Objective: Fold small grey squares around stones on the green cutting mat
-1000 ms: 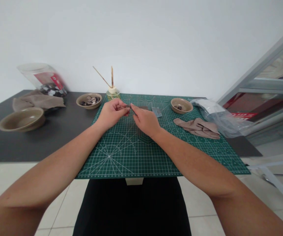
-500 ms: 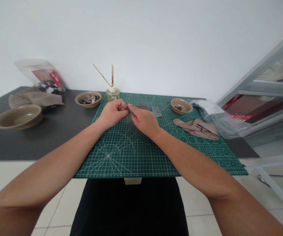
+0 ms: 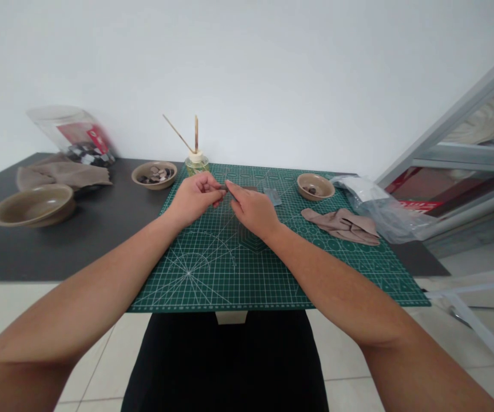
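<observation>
My left hand (image 3: 195,197) and my right hand (image 3: 253,212) meet above the green cutting mat (image 3: 212,280). Between their fingertips is a small dark grey piece (image 3: 224,187), mostly covered, its kind too small to make out. The left fingers are curled and pinch it from one side; the right thumb and fingers close on it from the other. Just behind the right hand lies a flat brownish-grey piece (image 3: 250,187), partly hidden. Beside that is a small clear bluish plastic piece (image 3: 273,196).
At left stand a large bowl (image 3: 32,209), a cloth (image 3: 67,174), a clear bag (image 3: 79,131) and a bowl of dark chips (image 3: 155,177). A reed diffuser (image 3: 196,163) stands behind. To the right are a small bowl (image 3: 315,187), another cloth (image 3: 343,226) and a plastic bag (image 3: 384,209).
The fingers have shifted slightly around the small grey piece, which now shows less. Both hands stay together in nearly the same place; the view has moved a little.
</observation>
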Motion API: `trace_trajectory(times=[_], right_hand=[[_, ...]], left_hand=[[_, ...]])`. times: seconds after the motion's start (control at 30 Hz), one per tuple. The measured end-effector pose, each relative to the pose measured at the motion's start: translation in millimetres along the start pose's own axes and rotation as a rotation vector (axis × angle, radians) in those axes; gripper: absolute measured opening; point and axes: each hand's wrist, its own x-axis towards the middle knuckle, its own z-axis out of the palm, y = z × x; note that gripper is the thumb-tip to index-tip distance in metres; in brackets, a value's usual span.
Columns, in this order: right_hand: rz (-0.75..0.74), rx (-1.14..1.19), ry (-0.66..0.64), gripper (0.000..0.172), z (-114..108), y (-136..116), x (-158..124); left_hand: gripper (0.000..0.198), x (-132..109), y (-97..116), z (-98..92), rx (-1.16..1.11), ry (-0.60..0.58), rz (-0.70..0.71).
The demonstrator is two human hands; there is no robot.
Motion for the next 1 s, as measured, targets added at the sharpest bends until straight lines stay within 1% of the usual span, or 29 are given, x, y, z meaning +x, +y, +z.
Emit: trace_trajectory(times=[0.1,0.2,0.3,0.43,0.53,0.67,0.8,1.0], right_hand=[[0.0,-0.006,-0.003,0.052,-0.4,-0.1,0.0],[-0.024,-0.006,-0.006,0.053,-0.1,-2.7,-0.3],[-0.045,-0.009,-0.012,0.053,1.0,-4.5,-0.1],[-0.049,0.014,-0.006,0.054,2.1,-2.6,0.4],[-0.052,0.045,0.011,0.054,2.2,-0.1,0.2],[-0.042,0.06,0.024,0.054,2.0,2.0,-0.2],[-0.031,0.055,0.021,0.053,1.6,1.5,0.0],[-0.041,0.033,-0.009,0.054,1.4,-1.8,0.5]], left_hand=[[0.023,0.0,1.7,0.0,0.012,-0.004,-0.004],[0.019,-1.2,4.1,0.1,0.085,-0.026,-0.005],[0.017,-1.7,4.2,0.1,0.123,-0.022,0.008],[0.016,-0.2,0.0,-0.3,0.052,-0.03,0.02],[0.02,0.8,-2.5,-0.4,-0.019,-0.035,0.034],[0.025,0.7,-2.7,0.5,-0.06,-0.017,0.016],[0.028,1.0,-3.1,1.6,-0.067,-0.01,0.001],[0.019,2.0,-5.4,-0.5,0.007,-0.054,0.019]])
